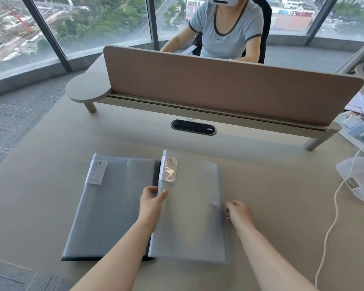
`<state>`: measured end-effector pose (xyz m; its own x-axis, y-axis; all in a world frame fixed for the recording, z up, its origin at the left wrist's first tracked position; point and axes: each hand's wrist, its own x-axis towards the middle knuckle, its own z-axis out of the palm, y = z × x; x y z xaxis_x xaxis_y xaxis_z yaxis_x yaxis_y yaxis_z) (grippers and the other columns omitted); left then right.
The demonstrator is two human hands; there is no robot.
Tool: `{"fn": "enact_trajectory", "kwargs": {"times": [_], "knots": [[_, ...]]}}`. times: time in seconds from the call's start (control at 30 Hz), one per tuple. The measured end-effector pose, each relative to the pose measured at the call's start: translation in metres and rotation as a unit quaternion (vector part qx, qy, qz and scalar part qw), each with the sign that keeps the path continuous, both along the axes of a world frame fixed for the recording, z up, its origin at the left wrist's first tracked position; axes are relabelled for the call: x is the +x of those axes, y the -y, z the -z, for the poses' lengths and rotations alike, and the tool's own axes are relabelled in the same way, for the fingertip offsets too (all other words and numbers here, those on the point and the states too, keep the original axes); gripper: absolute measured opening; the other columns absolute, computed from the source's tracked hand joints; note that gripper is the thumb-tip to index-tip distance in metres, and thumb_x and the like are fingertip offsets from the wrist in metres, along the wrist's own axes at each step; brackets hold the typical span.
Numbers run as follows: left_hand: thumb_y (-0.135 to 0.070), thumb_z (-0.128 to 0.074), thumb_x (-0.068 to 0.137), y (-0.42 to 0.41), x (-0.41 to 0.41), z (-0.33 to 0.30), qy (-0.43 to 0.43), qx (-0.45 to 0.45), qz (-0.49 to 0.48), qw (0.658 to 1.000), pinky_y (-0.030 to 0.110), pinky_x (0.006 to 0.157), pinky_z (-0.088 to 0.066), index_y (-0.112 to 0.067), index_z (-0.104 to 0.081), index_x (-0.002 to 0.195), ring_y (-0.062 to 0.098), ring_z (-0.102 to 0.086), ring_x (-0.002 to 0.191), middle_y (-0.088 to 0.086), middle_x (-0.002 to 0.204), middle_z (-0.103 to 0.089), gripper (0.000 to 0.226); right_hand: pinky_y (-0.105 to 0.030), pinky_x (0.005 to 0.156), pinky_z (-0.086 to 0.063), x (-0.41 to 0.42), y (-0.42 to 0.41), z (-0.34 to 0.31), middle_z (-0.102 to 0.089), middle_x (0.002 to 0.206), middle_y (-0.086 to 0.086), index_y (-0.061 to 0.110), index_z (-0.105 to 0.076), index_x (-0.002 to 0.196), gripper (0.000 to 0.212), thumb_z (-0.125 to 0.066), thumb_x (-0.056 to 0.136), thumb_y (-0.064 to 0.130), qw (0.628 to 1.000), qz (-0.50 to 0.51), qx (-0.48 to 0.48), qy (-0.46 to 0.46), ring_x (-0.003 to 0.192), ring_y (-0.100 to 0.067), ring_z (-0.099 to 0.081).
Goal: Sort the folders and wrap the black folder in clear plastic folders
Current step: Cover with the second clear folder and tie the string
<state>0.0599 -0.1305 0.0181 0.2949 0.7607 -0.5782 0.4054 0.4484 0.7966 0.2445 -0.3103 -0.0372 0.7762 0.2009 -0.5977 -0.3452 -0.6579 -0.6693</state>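
**Clear folder pinched at its spine, black folder beside it**

While the spine edge of the right clear folder [189, 208] is pinched between thumb and fingers of the left hand [152, 201], its opposite edge is met by the right hand [239, 213], whose fingers are curled at that edge; whether they are closed on the plastic cannot be told. Just left of the pinch, a dark strip is seen, judged to be the black folder [156, 173], lying under the left clear folder [109, 204], with its dark edge also showing along the near side.

For the step to be done well, the held folder is best kept level and both edges controlled together, so that the limp plastic is not buckled and the black spine is squarely covered. The label [168, 170] above the pinch should be kept aligned with its twin.

Outward from the grip, a beige desk [51, 154] is seen, with a cable port [193, 127] beyond, a pink divider [219, 85] behind that, and a white cable [332, 206] well to the right. Past the divider, a seated person and tall windows are visible.
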Motion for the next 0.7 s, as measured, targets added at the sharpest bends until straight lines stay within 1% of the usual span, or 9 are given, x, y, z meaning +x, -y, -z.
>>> {"fn": "enact_trajectory", "kwargs": {"times": [0.07, 0.13, 0.23, 0.3, 0.4, 0.5, 0.57, 0.63, 0.7], "knots": [[-0.035, -0.074, 0.080, -0.003, -0.006, -0.007, 0.016, 0.000, -0.004, 1.000, 0.051, 0.092, -0.053, -0.021, -0.057, 0.106, 0.030, -0.066, 0.101, 0.008, 0.110, -0.066, 0.035, -0.040, 0.062, -0.054, -0.003, -0.003, -0.007, -0.063, 0.066, -0.009, 0.009, -0.066, 0.070, 0.019, -0.058, 0.087, 0.011, 0.999, 0.008, 0.028, -0.014, 0.056, -0.024, -0.059], [-0.035, -0.074, 0.079, -0.007, -0.013, -0.014, 0.020, 0.008, -0.007, 1.000, 0.049, 0.084, -0.056, -0.022, -0.057, 0.104, 0.030, -0.069, 0.092, 0.010, 0.107, -0.069, 0.033, -0.030, 0.054, -0.046, -0.008, -0.009, -0.012, -0.062, 0.064, -0.007, 0.011, -0.065, 0.070, 0.021, -0.057, 0.090, 0.009, 0.998, 0.001, 0.054, -0.025, 0.053, -0.020, -0.055], [-0.027, -0.073, 0.085, -0.015, -0.028, -0.024, 0.019, 0.031, -0.025, 0.999, 0.042, 0.073, -0.056, -0.018, -0.057, 0.105, 0.026, -0.067, 0.079, 0.011, 0.099, -0.071, 0.027, -0.027, 0.052, -0.035, -0.019, -0.023, -0.018, -0.056, 0.058, -0.002, 0.012, -0.064, 0.069, 0.022, -0.061, 0.090, 0.010, 0.996, -0.033, 0.081, -0.023, 0.049, -0.017, -0.047], [-0.024, -0.073, 0.086, -0.023, -0.040, -0.029, 0.012, 0.051, -0.039, 0.998, 0.040, 0.073, -0.054, -0.017, -0.058, 0.106, 0.024, -0.066, 0.078, 0.010, 0.098, -0.070, 0.026, -0.026, 0.049, -0.031, -0.027, -0.035, -0.023, -0.050, 0.052, 0.001, 0.014, -0.059, 0.061, 0.029, -0.063, 0.089, 0.009, 0.994, -0.052, 0.090, -0.022, 0.047, -0.015, -0.042], [-0.024, -0.076, 0.084, -0.041, -0.061, -0.038, -0.001, 0.064, -0.059, 0.996, 0.044, 0.082, -0.056, -0.013, -0.061, 0.108, 0.026, -0.068, 0.088, 0.009, 0.102, -0.068, 0.030, -0.026, 0.054, -0.033, -0.039, -0.058, -0.030, -0.051, 0.055, 0.000, 0.016, -0.056, 0.058, 0.031, -0.065, 0.087, 0.009, 0.992, -0.071, 0.095, -0.033, 0.051, -0.017, -0.043], [-0.032, -0.076, 0.077, -0.061, -0.083, -0.041, -0.010, 0.083, -0.082, 0.993, 0.046, 0.089, -0.055, -0.012, -0.064, 0.107, 0.027, -0.067, 0.097, 0.008, 0.104, -0.069, 0.038, -0.030, 0.062, -0.035, -0.055, -0.084, -0.036, -0.056, 0.062, -0.001, 0.017, -0.060, 0.062, 0.024, -0.065, 0.084, 0.009, 0.988, -0.110, 0.097, -0.040, 0.060, -0.019, -0.047], [-0.027, -0.073, 0.082, -0.074, -0.096, -0.042, -0.030, 0.104, -0.087, 0.990, 0.037, 0.083, -0.052, -0.010, -0.066, 0.103, 0.024, -0.064, 0.094, 0.005, 0.100, -0.068, 0.028, -0.031, 0.063, -0.034, -0.068, -0.101, -0.036, -0.055, 0.064, -0.003, 0.017, -0.057, 0.062, 0.024, -0.062, 0.083, 0.009, 0.986, -0.132, 0.094, -0.047, 0.062, -0.019, -0.045], [-0.019, -0.069, 0.087, -0.088, -0.109, -0.038, -0.051, 0.119, -0.095, 0.987, 0.033, 0.075, -0.048, -0.010, -0.065, 0.098, 0.022, -0.062, 0.088, 0.004, 0.094, -0.067, 0.014, -0.031, 0.063, -0.031, -0.082, -0.117, -0.036, -0.047, 0.061, -0.003, 0.020, -0.049, 0.057, 0.026, -0.061, 0.079, 0.013, 0.985, -0.146, 0.086, -0.039, 0.062, -0.018, -0.040], [-0.017, -0.069, 0.087, -0.101, -0.120, -0.034, -0.075, 0.135, -0.095, 0.983, 0.031, 0.072, -0.046, -0.010, -0.064, 0.099, 0.022, -0.061, 0.085, 0.004, 0.092, -0.067, 0.015, -0.031, 0.061, -0.028, -0.095, -0.131, -0.034, -0.041, 0.057, -0.001, 0.021, -0.044, 0.051, 0.027, -0.060, 0.073, 0.017, 0.984, -0.158, 0.075, -0.029, 0.060, -0.018, -0.035]]}}
